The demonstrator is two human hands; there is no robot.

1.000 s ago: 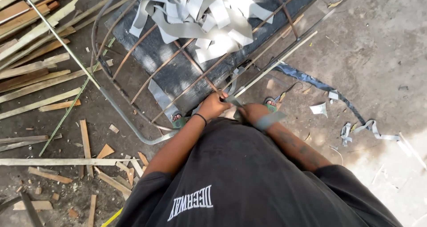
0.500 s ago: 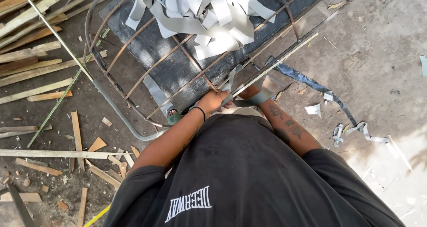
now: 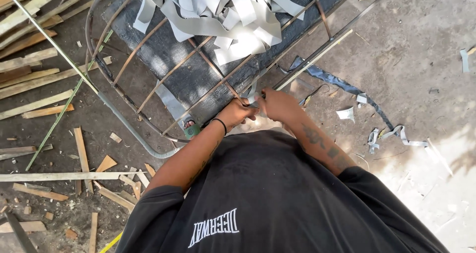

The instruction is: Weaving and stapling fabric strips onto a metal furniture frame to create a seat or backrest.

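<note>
A curved frame of rusty metal rods (image 3: 148,92) lies on the ground in front of me, over a dark mat (image 3: 188,74). My left hand (image 3: 237,113), with a black band on the wrist, grips a rod of the frame near its near edge. My right hand (image 3: 277,104) pinches a grey strip (image 3: 254,92) at the same spot, right next to the left hand. A heap of loose grey strips (image 3: 223,15) rests on the frame farther away.
Split wooden slats (image 3: 34,79) and offcuts (image 3: 82,151) litter the dirt at the left. A long thin pale stick (image 3: 312,57) lies along the frame's right side. Grey strip scraps (image 3: 391,134) and a dark strip (image 3: 337,82) lie on the concrete at the right.
The view has shifted slightly. My right hand has moved up beside the left and now pinches the grey strip at the rod; the left hand stays on the frame.
</note>
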